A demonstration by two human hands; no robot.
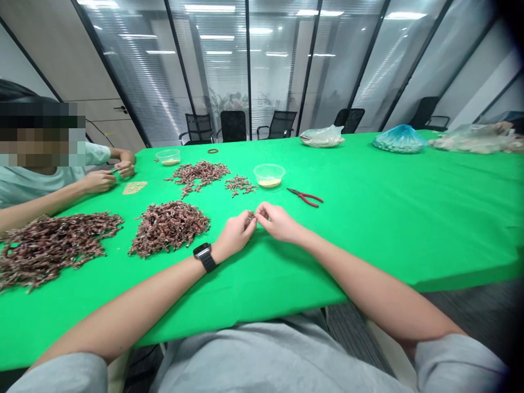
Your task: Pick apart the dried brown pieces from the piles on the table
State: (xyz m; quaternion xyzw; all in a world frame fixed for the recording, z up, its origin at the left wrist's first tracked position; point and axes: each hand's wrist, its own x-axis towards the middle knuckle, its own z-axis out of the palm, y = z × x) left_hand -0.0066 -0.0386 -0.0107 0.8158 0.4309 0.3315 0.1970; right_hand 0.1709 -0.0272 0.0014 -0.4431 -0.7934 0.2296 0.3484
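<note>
My left hand (235, 236) and my right hand (277, 222) meet above the green tablecloth (368, 240), their fingertips pinching a small reddish-brown piece (251, 215). Its exact shape is hidden by my fingers. A black smartwatch (203, 257) sits on my left wrist. The nearest thing to my left hand is a large heap of similar reddish-brown pieces (168, 228). Red-handled pliers (305, 197) lie ahead of my right hand, apart from it. A clear plastic bowl (269, 175) holding pale yellow grains stands just beyond my hands.
Further heaps of reddish-brown pieces (53, 248) lie on the left. A co-worker's hands (107, 178) work at the left side. Plastic bags (399, 139) of material lie along the far table edge, with black chairs (233, 126) beyond it.
</note>
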